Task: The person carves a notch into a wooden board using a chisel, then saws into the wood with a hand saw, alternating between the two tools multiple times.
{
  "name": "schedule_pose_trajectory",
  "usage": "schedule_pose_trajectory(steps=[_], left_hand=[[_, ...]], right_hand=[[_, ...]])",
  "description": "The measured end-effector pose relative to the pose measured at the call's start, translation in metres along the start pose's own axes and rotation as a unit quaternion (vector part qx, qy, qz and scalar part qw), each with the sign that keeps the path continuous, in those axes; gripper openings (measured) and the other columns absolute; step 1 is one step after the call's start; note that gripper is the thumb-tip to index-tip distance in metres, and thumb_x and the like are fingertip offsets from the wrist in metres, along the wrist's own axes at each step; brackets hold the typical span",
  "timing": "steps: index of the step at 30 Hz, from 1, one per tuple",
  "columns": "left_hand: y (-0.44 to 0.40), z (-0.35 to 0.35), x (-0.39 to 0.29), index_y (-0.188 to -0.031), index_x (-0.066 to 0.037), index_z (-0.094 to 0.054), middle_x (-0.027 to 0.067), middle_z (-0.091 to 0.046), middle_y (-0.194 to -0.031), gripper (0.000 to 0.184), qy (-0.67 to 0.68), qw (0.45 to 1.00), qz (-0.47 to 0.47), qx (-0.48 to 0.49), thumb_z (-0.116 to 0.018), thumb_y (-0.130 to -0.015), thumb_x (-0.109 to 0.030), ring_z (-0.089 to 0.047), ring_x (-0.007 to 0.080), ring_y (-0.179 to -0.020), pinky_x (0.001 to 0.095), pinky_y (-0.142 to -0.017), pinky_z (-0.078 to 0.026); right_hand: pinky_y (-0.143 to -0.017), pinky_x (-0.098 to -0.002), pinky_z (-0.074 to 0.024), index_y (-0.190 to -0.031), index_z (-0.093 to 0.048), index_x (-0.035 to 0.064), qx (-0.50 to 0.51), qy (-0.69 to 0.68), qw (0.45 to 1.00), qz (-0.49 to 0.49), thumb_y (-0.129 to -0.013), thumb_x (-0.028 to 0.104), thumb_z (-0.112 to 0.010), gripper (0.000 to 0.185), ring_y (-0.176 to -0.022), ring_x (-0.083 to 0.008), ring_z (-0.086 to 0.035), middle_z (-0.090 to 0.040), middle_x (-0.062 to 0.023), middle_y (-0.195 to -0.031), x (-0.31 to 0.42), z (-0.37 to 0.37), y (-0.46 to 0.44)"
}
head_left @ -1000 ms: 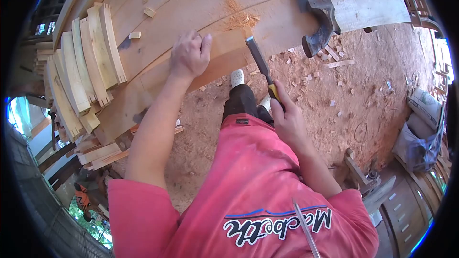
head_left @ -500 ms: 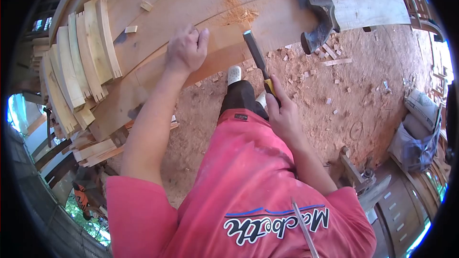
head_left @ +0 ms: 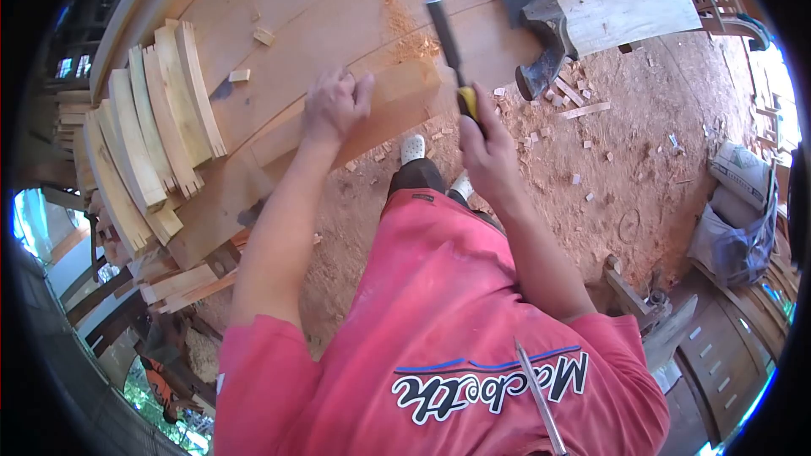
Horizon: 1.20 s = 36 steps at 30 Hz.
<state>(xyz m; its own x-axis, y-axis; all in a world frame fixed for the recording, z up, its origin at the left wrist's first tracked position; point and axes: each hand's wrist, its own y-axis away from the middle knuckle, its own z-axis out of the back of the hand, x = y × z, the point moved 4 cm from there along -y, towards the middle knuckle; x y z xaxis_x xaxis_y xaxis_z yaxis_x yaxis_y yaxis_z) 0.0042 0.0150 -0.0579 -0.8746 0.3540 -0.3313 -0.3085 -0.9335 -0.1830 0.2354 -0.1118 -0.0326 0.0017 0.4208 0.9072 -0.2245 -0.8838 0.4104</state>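
Note:
My right hand (head_left: 490, 152) is wrapped round the yellow and black handle of a chisel (head_left: 445, 36). Its blade points away from me, over the bench near a heap of wood shavings (head_left: 414, 40). My left hand (head_left: 335, 105) is closed over a long wooden workpiece (head_left: 401, 95) at the near edge of the workbench (head_left: 312, 21). The workpiece's right end lies close to the chisel, and I cannot tell whether the blade touches anything. Right of the chisel, a handsaw (head_left: 541, 21) lies with its dark handle over the bench edge.
Several curved, slotted wooden pieces (head_left: 160, 110) are stacked on the bench's left. Small offcuts (head_left: 240, 75) lie near them. Wood chips (head_left: 576, 178) litter the dirt floor. Bags (head_left: 743, 203) stand at the right, with a slotted wooden panel (head_left: 714, 355) below them.
My right hand has moved the chisel up and away from me, its tip now farther over the bench. My left hand stays closed on the workpiece. The view has shifted slightly.

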Motion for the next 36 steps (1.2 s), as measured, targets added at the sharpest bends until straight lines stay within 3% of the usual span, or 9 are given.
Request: schedule_pose_trajectory(steps=[6, 8, 15, 20, 24, 26, 30, 32, 36], left_hand=[[0.011, 0.022, -0.018, -0.076, 0.002, -0.064, 0.0133, -0.063, -0.098, 0.047, 0.049, 0.994, -0.094, 0.005, -0.076, -0.084, -0.044, -0.062, 0.0333, -0.092, 0.0465, -0.082, -0.049], [0.019, 0.026, -0.018, -0.084, 0.003, -0.062, 0.0165, -0.062, -0.104, 0.046, 0.084, 0.992, -0.094, 0.013, -0.085, -0.078, -0.037, -0.061, 0.0366, -0.095, 0.0454, -0.081, -0.051], [0.035, 0.035, -0.027, -0.087, 0.005, -0.065, 0.0181, -0.065, -0.109, 0.046, -0.007, 0.985, -0.172, 0.004, -0.083, -0.08, -0.036, -0.063, 0.0362, -0.1, 0.046, -0.086, -0.05], [0.021, 0.038, -0.009, -0.095, 0.004, -0.074, 0.0208, -0.071, -0.104, 0.05, 0.165, 0.959, -0.093, 0.21, -0.078, -0.083, -0.045, -0.068, 0.0353, -0.095, 0.0423, -0.087, -0.05], [0.027, 0.039, -0.002, -0.103, 0.005, -0.071, 0.0197, -0.069, -0.115, 0.048, 0.078, 0.984, -0.032, 0.155, -0.076, -0.087, -0.039, -0.066, 0.0365, -0.105, 0.0417, -0.089, -0.05], [0.044, 0.045, -0.01, -0.103, 0.004, -0.073, 0.0195, -0.072, -0.107, 0.058, 0.025, 0.994, -0.109, 0.019, -0.073, -0.086, -0.051, -0.067, 0.0407, -0.096, 0.0468, -0.088, -0.051], [0.061, 0.046, -0.011, -0.102, 0.005, -0.073, 0.02, -0.072, -0.106, 0.059, -0.014, 0.986, -0.143, 0.087, -0.073, -0.086, -0.052, -0.067, 0.042, -0.096, 0.0489, -0.087, -0.05], [0.054, 0.041, 0.003, -0.099, 0.005, -0.073, 0.0187, -0.071, -0.106, 0.059, 0.046, 0.988, -0.071, 0.126, -0.074, -0.085, -0.052, -0.066, 0.0399, -0.095, 0.0484, -0.085, -0.049], [0.048, 0.041, 0.011, -0.098, 0.006, -0.073, 0.0181, -0.071, -0.105, 0.056, 0.084, 0.981, -0.03, 0.173, -0.077, -0.082, -0.048, -0.067, 0.0385, -0.094, 0.047, -0.083, -0.049]], right_hand=[[-0.071, -0.0292, -0.0481, -0.129, -0.063, 0.0027, 0.013, 0.087, 0.994, -0.061, -0.094, 0.022, -0.07, 0.041, -0.079, -0.01, -0.057, -0.063, -0.0017, -0.09, -0.029, 0.073, 0.056], [-0.067, -0.0252, -0.0441, -0.12, -0.064, 0.0, -0.017, 0.167, 0.985, -0.033, -0.092, 0.021, -0.073, 0.036, -0.075, -0.0082, -0.052, -0.056, 0.001, -0.085, -0.042, 0.092, 0.079], [-0.068, -0.0268, -0.0432, -0.118, -0.065, -0.0007, -0.049, 0.113, 0.988, -0.093, -0.089, 0.017, -0.075, 0.035, -0.077, -0.0078, -0.05, -0.057, 0.0022, -0.086, -0.058, 0.102, 0.093], [-0.069, -0.0283, -0.0482, -0.119, -0.067, -0.0009, -0.097, 0.085, 0.991, -0.021, -0.089, 0.02, -0.074, 0.038, -0.075, -0.01, -0.057, -0.065, -0.0048, -0.083, -0.049, 0.088, 0.087], [-0.069, -0.0301, -0.0494, -0.123, -0.065, 0.0004, -0.105, 0.086, 0.991, -0.01, -0.089, 0.021, -0.073, 0.04, -0.075, -0.0116, -0.059, -0.066, -0.0064, -0.083, -0.053, 0.083, 0.085], [-0.068, -0.0311, -0.0497, -0.124, -0.064, 0.0008, -0.117, 0.1, 0.988, 0.006, -0.089, 0.021, -0.073, 0.041, -0.075, -0.0125, -0.06, -0.066, -0.0069, -0.083, -0.047, 0.084, 0.087], [-0.068, -0.033, -0.0506, -0.125, -0.063, 0.0005, -0.081, 0.174, 0.981, -0.03, -0.087, 0.02, -0.073, 0.044, -0.074, -0.0146, -0.062, -0.068, -0.0089, -0.084, -0.042, 0.08, 0.091], [-0.069, -0.0333, -0.051, -0.125, -0.062, 0.0005, -0.078, 0.183, 0.979, -0.032, -0.086, 0.02, -0.073, 0.045, -0.075, -0.0151, -0.062, -0.068, -0.0095, -0.084, -0.041, 0.075, 0.093], [-0.072, -0.0326, -0.0514, -0.125, -0.059, 0.001, -0.098, 0.075, 0.992, 0.006, -0.086, 0.015, -0.074, 0.044, -0.079, -0.0147, -0.062, -0.068, -0.0091, -0.089, -0.054, 0.056, 0.09]])
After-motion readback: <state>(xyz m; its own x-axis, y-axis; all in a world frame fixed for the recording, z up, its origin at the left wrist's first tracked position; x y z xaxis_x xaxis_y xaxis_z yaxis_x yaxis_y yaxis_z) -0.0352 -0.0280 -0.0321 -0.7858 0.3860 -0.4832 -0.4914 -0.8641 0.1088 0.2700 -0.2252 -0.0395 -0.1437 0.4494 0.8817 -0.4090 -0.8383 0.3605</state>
